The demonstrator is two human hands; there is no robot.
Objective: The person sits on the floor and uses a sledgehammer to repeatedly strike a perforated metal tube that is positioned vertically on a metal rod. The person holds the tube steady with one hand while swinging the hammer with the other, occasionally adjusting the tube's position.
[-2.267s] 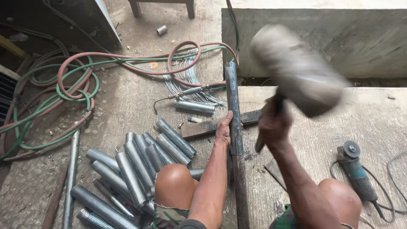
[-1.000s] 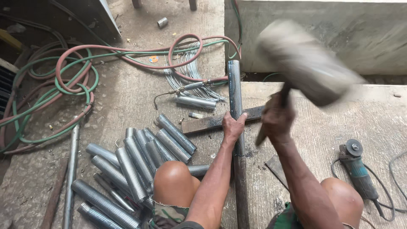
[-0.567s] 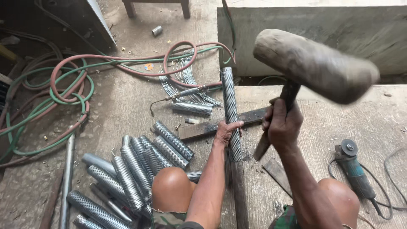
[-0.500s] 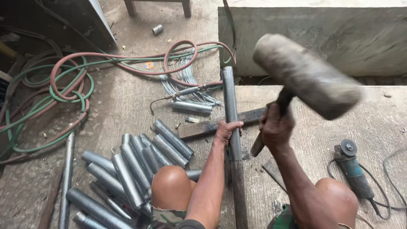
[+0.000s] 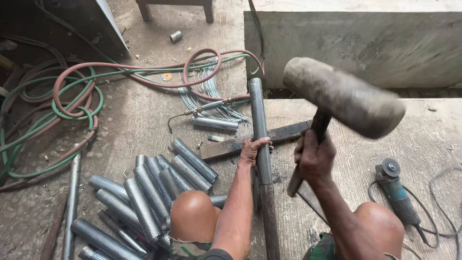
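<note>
Metal workshop (hoses, grinder, pipes)

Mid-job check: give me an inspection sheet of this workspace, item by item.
Surface: rough concrete slab, dusty.
Job's things: perforated tube lying across a flat bar; mallet raised.
Clutter: pile of tubes, wire bundle, grinder.
Hands: left hand grips the tube; right hand grips the mallet handle.
Cables: red and green hoses coiled; grinder cord.
Surroundings: concrete wall, stool legs.

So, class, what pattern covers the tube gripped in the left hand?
The tube is silver-grey metal, perforated all over with tiny holes; the head view shows it.
</note>
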